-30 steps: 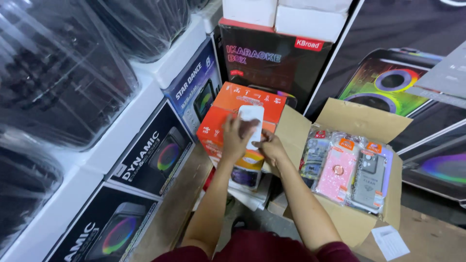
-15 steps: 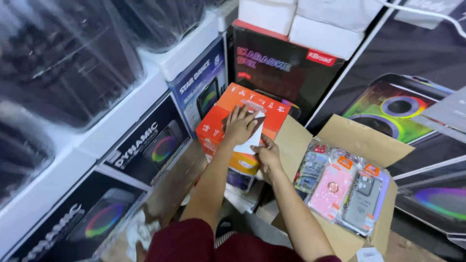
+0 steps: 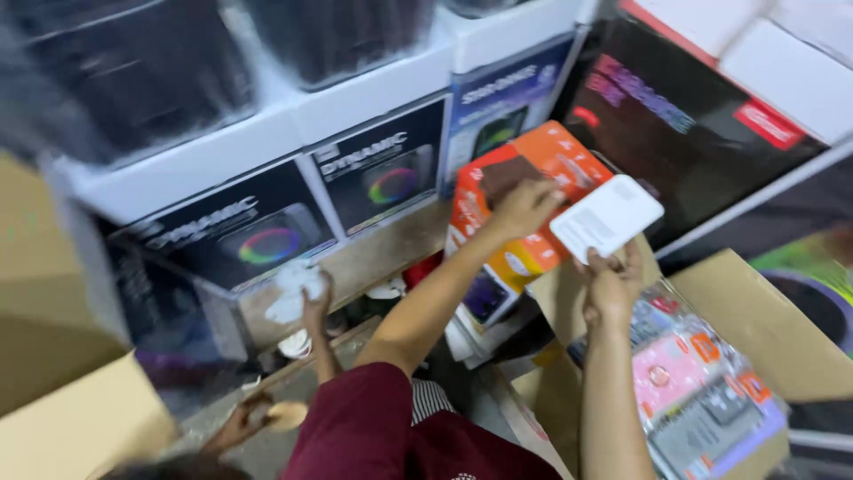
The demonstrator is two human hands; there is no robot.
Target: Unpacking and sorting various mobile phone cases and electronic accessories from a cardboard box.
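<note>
1. I see my right hand [image 3: 613,283] pinching the lower edge of a flat white box [image 3: 607,218], fingers closed on it, holding it tilted above the open cardboard carton [image 3: 782,342].
2. My left hand [image 3: 524,206] rests flat, fingers spread, on top of the orange box [image 3: 533,191]; it grips nothing. The white box sits just beside it, to the right.
3. The orange box leans against a stack of dark speaker boxes [image 3: 382,164] with rainbow rings printed on them.
4. In the carton lie packets of phone cases [image 3: 697,391] in clear sleeves, one of them pink.
5. Lower left, another person's hand [image 3: 306,293] holds up something white and crumpled; I cannot tell what it is.
6. A plain brown box [image 3: 53,356] fills the left edge.
</note>
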